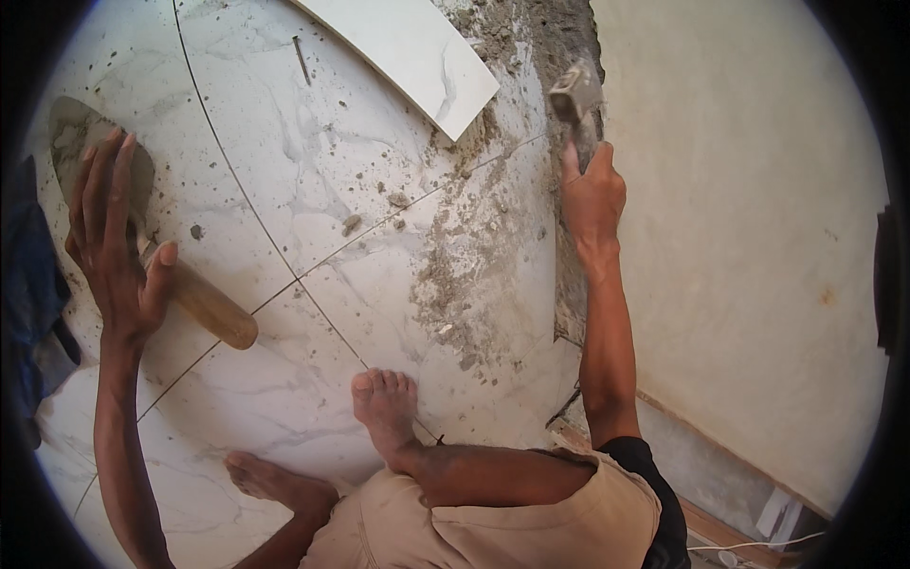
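Note:
My left hand [114,256] lies over a pointed trowel [209,305], its fingers stretched out across the grey, mortar-smeared blade and the thumb apart beside the wooden handle. It does not wrap the handle, which points toward my feet. In my right hand [595,199] is a hammer [576,92], gripped close to its worn metal head. The hammer is over the rough mortar strip [559,28] along the wall. Left of the hammer, a cut white marbled tile [417,52] rests at the far side.
Marbled floor tiles [313,218] carry scattered crumbs and a smeared mortar patch [474,275]. A nail [301,60] lies near the cut tile. The pale wall [739,190] bounds the right side. Dark blue cloth [33,294] lies at far left; my bare feet are on the tiles.

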Demonstrator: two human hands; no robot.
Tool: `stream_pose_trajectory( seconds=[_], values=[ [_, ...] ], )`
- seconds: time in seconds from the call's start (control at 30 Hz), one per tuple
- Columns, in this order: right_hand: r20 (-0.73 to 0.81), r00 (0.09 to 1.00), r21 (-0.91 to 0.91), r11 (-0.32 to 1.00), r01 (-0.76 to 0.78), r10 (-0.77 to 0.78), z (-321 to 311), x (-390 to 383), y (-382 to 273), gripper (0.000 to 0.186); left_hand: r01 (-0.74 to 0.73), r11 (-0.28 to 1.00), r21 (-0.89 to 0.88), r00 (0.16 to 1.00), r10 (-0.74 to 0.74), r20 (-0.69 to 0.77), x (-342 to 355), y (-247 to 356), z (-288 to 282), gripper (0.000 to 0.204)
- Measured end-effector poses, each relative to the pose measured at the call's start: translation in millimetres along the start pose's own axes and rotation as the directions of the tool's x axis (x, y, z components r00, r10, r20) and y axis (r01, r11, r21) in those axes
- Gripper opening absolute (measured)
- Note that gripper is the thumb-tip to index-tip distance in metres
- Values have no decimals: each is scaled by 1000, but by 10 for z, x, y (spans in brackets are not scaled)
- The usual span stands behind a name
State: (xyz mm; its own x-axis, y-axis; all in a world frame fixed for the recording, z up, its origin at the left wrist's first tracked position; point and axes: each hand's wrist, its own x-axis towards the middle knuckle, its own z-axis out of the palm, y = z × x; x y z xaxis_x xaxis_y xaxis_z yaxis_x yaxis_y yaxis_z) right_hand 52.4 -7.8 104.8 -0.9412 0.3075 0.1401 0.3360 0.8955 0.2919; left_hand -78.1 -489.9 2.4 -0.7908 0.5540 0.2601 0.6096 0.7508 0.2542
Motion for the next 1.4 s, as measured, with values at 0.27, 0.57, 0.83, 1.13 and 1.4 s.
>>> stream_pose_trajectory(
  seconds=[0.27,0.57,0.83,1.13,1.4],
  values=[
    [-25,999,26,999,46,-46,42,76,99,33,-13,1000,-9,1000,12,-4,-22,-14,0,87],
    [-53,993,112,987,115,-109,-85,53,-119,34,-8,1000,1,1000,8,10,-43,-41,-31,86],
    [-16,1000,146,989,-10,12,-224,27,-269,37,-2,1000,-3,1000,2,18,-35,-12,-23,85],
    [99,982,7,986,-164,163,-40,60,-24,37,-8,999,-44,1000,7,-20,34,44,-23,82],
    [149,972,-115,980,-165,181,-35,143,31,37,-22,999,-31,999,20,-41,-16,18,-5,82]
  ],
)
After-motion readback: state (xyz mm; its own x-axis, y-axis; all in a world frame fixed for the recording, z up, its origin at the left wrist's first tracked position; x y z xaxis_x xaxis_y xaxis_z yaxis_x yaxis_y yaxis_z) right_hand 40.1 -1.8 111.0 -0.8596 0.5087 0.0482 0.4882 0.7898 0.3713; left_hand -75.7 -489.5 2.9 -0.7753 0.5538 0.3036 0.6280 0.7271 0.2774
